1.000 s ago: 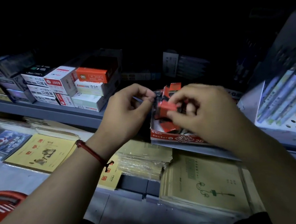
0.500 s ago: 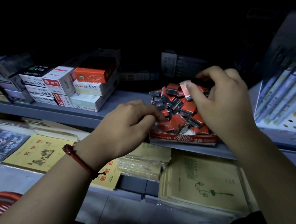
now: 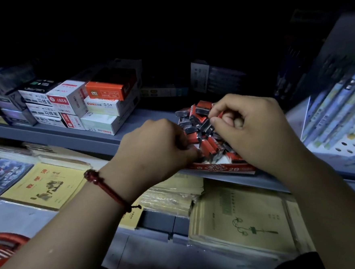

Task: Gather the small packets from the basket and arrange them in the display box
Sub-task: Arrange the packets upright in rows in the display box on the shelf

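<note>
A low red display box (image 3: 223,169) marked 2B sits at the front edge of the grey shelf (image 3: 93,138). Several small red-and-black packets (image 3: 194,120) lie heaped loosely in it. My left hand (image 3: 154,148), with a red cord on the wrist, rests at the box's left front corner, fingers curled down among the packets; what they hold is hidden. My right hand (image 3: 249,125) hovers over the right side of the heap, thumb and forefinger pinching a packet near the top. The red basket (image 3: 4,247) shows only as a rim at the lower left.
Stacked white and orange stationery boxes (image 3: 98,102) stand on the shelf left of the display box. Pen packs (image 3: 338,110) lean on a perforated rack at the right. Yellow notebooks (image 3: 43,185) and greenish exercise books (image 3: 241,218) lie on the lower tier.
My right hand has come down from the back of the box and closed its fingertips on a packet. My left hand has slid right to the box's front corner.
</note>
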